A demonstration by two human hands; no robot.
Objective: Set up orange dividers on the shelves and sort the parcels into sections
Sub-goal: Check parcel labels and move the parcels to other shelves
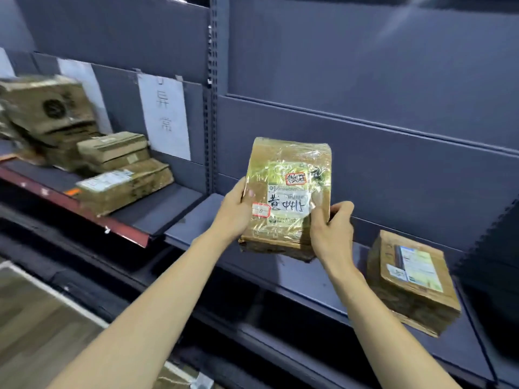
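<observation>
I hold a brown cardboard parcel [286,197], wrapped in clear tape with a white label and red stamps, upright above the grey shelf [303,276]. My left hand [238,211] grips its left edge, thumb on the front. Its lower right corner is held by my right hand [331,228], fingers curled behind it. A second brown parcel [410,279] lies flat on the same shelf to the right. No orange divider shows clearly; a small orange bit [73,191] peeks out at the left shelf's edge.
The left shelf bay [157,209] carries several stacked brown parcels [123,181], blurred. A white paper sign [165,116] hangs on the back panel. A perforated upright post [213,94] separates the two bays. Wooden floor [36,327] shows at lower left.
</observation>
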